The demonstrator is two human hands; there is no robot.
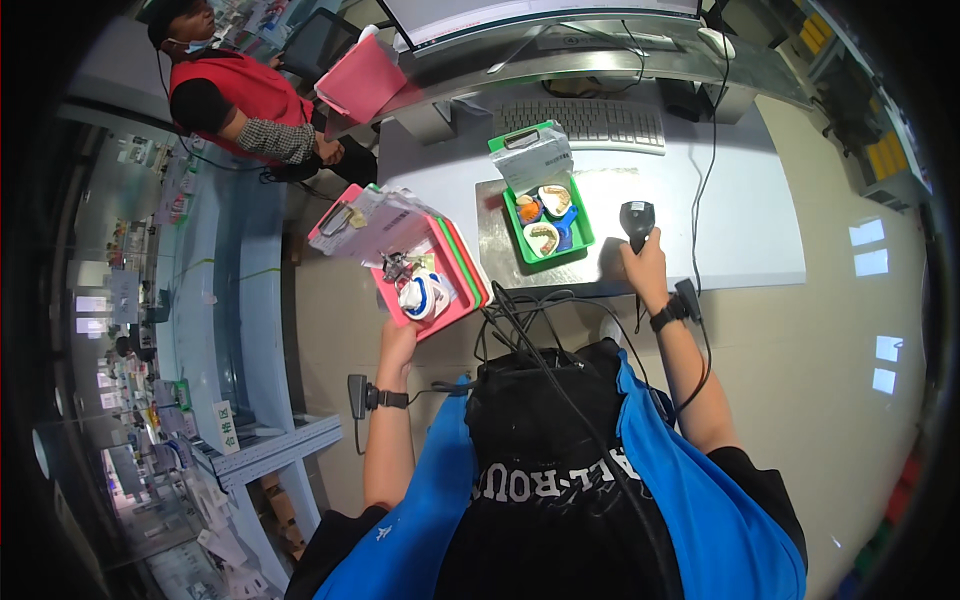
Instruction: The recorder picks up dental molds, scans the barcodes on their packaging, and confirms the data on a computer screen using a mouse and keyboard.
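My left hand (398, 345) is closed on the near end of a stack of shallow trays, a pink tray (446, 314) on top with green and other edges beneath. In the pink tray are a white-and-blue dental piece (424, 297) and a metal piece (398, 266); a clipboard with papers (383, 222) leans over its far end. My right hand (645, 266) grips a black handheld scanner (637, 218) above the table's front right. Between my hands, a green tray (586, 222) holds plaster dental models (541, 240), a blue impression tray (566, 228) and an orange piece (529, 211), under clipped papers (533, 160).
The green tray rests on a metal plate (492, 230) on the white table (740, 210). Behind are a keyboard (590, 122) and a monitor (560, 12) on a raised shelf. Cables (540, 310) hang before me. A person in a red vest (240, 100) stands far left, near a pink bin (362, 78).
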